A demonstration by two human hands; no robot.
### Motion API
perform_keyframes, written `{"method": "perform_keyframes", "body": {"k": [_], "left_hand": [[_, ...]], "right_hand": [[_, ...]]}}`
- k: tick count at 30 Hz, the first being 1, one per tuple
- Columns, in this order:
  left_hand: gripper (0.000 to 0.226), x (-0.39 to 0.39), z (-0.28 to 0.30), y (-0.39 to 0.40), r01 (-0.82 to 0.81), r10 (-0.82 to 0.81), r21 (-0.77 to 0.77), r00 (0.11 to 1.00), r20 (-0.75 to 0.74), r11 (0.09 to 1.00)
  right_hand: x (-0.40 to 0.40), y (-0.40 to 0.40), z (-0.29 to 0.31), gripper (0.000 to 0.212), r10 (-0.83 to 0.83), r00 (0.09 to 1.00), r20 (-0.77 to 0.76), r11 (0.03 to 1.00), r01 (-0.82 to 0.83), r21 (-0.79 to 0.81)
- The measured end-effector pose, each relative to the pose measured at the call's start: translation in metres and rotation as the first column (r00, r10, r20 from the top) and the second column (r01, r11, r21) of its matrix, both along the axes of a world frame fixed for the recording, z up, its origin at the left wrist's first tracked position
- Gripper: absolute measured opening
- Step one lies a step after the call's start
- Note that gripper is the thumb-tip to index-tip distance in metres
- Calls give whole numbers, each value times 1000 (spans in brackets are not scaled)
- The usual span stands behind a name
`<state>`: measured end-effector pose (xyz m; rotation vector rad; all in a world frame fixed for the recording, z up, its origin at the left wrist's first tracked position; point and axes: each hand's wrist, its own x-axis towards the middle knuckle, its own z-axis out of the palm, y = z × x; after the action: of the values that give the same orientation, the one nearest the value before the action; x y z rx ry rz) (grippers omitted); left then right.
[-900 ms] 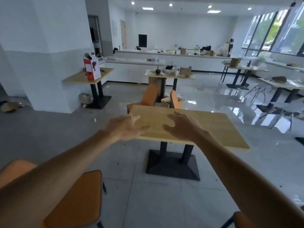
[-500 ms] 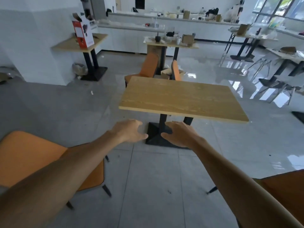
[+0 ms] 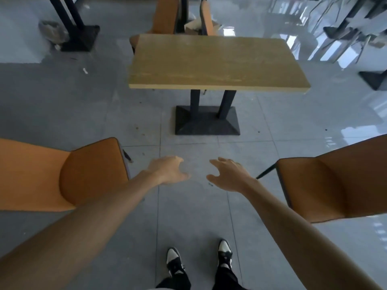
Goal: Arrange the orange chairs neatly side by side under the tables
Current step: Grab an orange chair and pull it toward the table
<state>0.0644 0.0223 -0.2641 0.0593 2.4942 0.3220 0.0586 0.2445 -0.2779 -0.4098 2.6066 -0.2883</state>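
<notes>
A wooden table (image 3: 217, 63) on a black pedestal base (image 3: 207, 121) stands ahead of me. One orange chair (image 3: 62, 174) is at my left and another orange chair (image 3: 335, 185) at my right, both on my side of the table and apart from it. Two more orange chairs (image 3: 165, 15) stand at the table's far side, partly hidden by the tabletop. My left hand (image 3: 167, 170) and my right hand (image 3: 228, 174) hover over the floor between the near chairs, fingers spread, holding nothing.
Another table's black base (image 3: 79, 36) stands at the far left with a crumpled bag (image 3: 53, 31) beside it. Metal chair legs (image 3: 343, 32) and a black base (image 3: 374, 77) crowd the far right. My feet (image 3: 199, 260) stand on grey floor tiles.
The view has tilted down from the room to the floor. Both hands have come off the tabletop area and now sit lower, between the two near chairs, which have come fully into view.
</notes>
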Motion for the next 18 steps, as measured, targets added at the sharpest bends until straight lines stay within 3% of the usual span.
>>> {"method": "perform_keyframes", "body": {"k": [10, 15, 17, 18], "left_hand": [[78, 52, -64, 98, 182, -184, 27, 966, 181, 983], [79, 59, -77, 168, 225, -226, 27, 952, 209, 974], [80, 68, -78, 249, 284, -284, 29, 936, 208, 958], [79, 66, -76, 250, 284, -283, 26, 935, 213, 959]], "right_hand": [[89, 94, -61, 67, -121, 971, 204, 992, 112, 54], [108, 162, -67, 67, -177, 960, 218, 984, 171, 43], [125, 239, -66, 67, -233, 948, 215, 972, 227, 54], [123, 241, -69, 67, -224, 951, 215, 975, 219, 48]]}}
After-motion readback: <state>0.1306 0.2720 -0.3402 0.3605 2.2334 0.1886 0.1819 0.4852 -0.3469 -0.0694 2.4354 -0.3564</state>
